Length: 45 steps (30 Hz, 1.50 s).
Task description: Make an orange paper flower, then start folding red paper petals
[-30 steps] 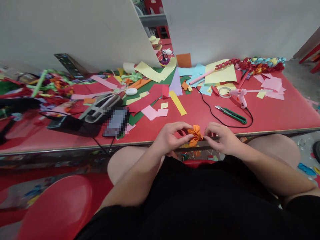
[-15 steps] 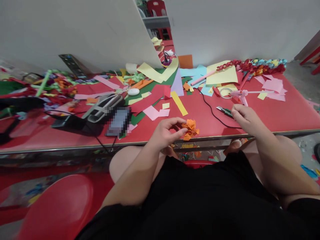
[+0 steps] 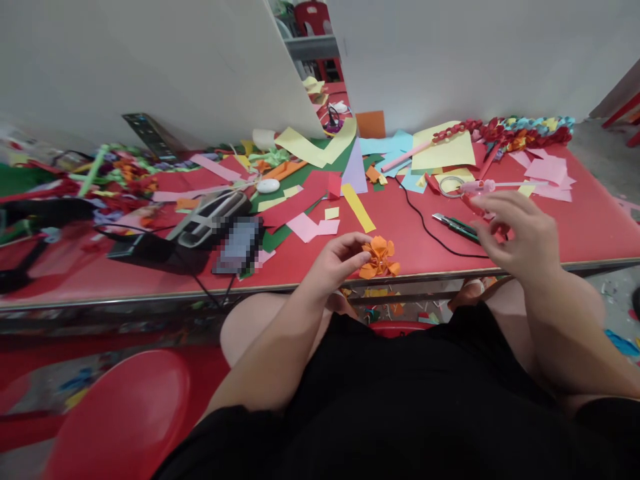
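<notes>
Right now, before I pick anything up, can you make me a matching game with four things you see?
1. flower
2. knife
3. glue gun
4. stool

A. green, lying on the table
B. red, at the lower left
C. held in the left hand
D. pink

Pairs: 1-C, 2-A, 3-D, 4-B

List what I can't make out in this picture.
In the head view:
Pink glue gun: handle hidden behind the right hand.
Green cutter: right end covered by that hand.
Orange paper flower: partly covered by the left hand.
Phone-like device: screen pixelated, unreadable.
</notes>
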Each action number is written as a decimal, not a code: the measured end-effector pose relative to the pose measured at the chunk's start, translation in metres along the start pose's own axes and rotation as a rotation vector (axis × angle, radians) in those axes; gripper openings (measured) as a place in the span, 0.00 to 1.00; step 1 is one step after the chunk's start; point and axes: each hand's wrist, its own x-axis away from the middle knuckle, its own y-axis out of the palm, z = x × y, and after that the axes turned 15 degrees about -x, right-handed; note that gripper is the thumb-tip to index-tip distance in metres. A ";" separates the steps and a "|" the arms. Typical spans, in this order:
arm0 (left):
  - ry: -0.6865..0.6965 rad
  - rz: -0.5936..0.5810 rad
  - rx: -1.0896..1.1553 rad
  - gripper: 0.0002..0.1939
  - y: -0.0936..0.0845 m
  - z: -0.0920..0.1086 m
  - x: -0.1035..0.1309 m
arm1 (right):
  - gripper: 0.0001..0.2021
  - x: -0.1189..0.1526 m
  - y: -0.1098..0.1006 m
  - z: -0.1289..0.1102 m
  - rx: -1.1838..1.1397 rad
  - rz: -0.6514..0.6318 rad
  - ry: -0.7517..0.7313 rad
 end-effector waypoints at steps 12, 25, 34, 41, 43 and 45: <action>-0.078 0.077 0.134 0.25 0.035 -0.015 -0.004 | 0.09 0.029 0.094 -0.021 -0.559 -0.158 0.162; 0.168 0.148 -0.095 0.23 0.050 -0.004 0.011 | 0.11 0.047 0.116 -0.021 -0.744 -0.121 0.272; 0.297 0.096 -0.240 0.18 0.044 0.006 0.014 | 0.06 0.047 0.112 -0.023 -0.797 -0.215 0.264; 0.234 0.078 -0.125 0.18 0.049 0.003 0.015 | 0.05 0.046 0.113 -0.023 -0.796 -0.216 0.198; 0.193 0.060 -0.083 0.18 0.050 0.002 0.015 | 0.05 0.047 0.114 -0.022 -0.797 -0.214 0.206; 0.141 0.043 -0.045 0.18 0.052 0.001 0.015 | 0.05 0.048 0.115 -0.022 -0.794 -0.212 0.217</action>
